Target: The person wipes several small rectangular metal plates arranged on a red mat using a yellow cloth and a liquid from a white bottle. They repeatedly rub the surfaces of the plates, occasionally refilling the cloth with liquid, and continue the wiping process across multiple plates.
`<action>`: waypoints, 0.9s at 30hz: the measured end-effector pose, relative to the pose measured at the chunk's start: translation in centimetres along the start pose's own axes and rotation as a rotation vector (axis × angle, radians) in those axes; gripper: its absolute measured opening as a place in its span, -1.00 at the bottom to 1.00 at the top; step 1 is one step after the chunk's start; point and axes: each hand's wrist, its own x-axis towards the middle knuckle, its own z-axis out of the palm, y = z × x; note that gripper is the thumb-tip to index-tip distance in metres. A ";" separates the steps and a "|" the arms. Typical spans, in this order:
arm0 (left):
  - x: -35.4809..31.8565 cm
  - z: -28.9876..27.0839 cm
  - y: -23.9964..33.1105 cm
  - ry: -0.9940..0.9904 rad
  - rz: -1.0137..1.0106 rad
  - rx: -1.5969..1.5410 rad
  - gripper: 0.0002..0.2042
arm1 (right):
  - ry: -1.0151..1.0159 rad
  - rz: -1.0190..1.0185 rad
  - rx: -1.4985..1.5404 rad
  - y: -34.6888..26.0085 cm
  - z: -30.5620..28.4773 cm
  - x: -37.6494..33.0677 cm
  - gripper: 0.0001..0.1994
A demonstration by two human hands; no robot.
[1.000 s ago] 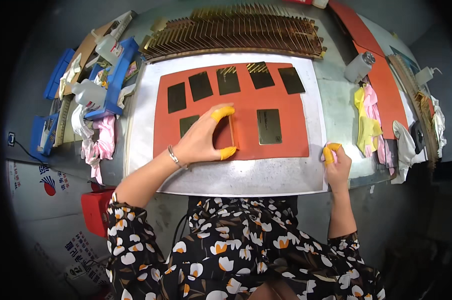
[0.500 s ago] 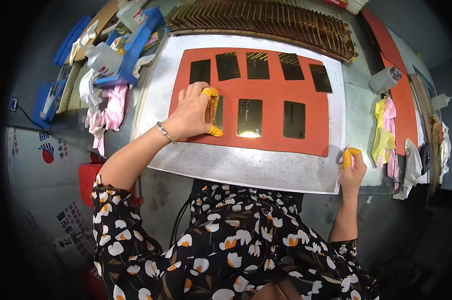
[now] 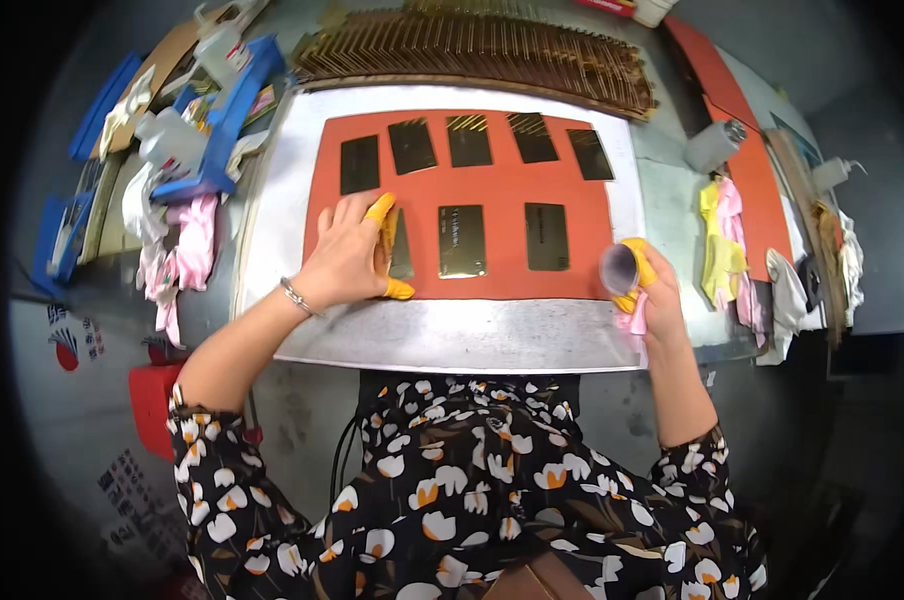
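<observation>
My left hand (image 3: pixel 350 252), with yellow covers on thumb and index finger, spans a dark gold card (image 3: pixel 402 250) at the left of the front row, on an orange mat (image 3: pixel 452 190). Thumb and index finger sit at the card's near and far ends; the hand hides part of it. My right hand (image 3: pixel 660 290), also with yellow finger covers, is closed by the mat's right edge. It holds a pink cloth (image 3: pixel 632 320) and a small round grey cup-like thing (image 3: pixel 619 270). Two more front-row cards lie flat, a gold one (image 3: pixel 462 242) and a darker one (image 3: pixel 547 237).
Behind the front row lie several dark cards (image 3: pixel 470 140). A slatted rack (image 3: pixel 472 55) spans the back. On the left is a blue tray (image 3: pixel 222 130) with bottles; pink and white cloths (image 3: pixel 194 240) hang there. At right stand a grey bottle (image 3: pixel 715 146) and yellow cloth (image 3: pixel 722 245).
The right hand has risen and moved in toward the mat's edge, and the round grey thing now shows in it. The left hand stays at the same card. The whole view has shifted slightly.
</observation>
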 end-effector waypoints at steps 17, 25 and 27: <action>-0.3 -3.2 1.0 0.049 0.036 -0.291 -0.21 | -0.164 0.120 -0.076 -0.9 6.3 4.9 -0.83; -5.0 -2.1 -4.2 0.099 0.098 -0.259 -0.17 | -0.341 0.154 -0.355 -1.8 15.6 12.0 -0.78; -5.5 -4.1 -5.6 0.308 -0.014 -0.301 -0.16 | -0.316 0.207 -0.357 -2.2 19.9 14.2 -0.72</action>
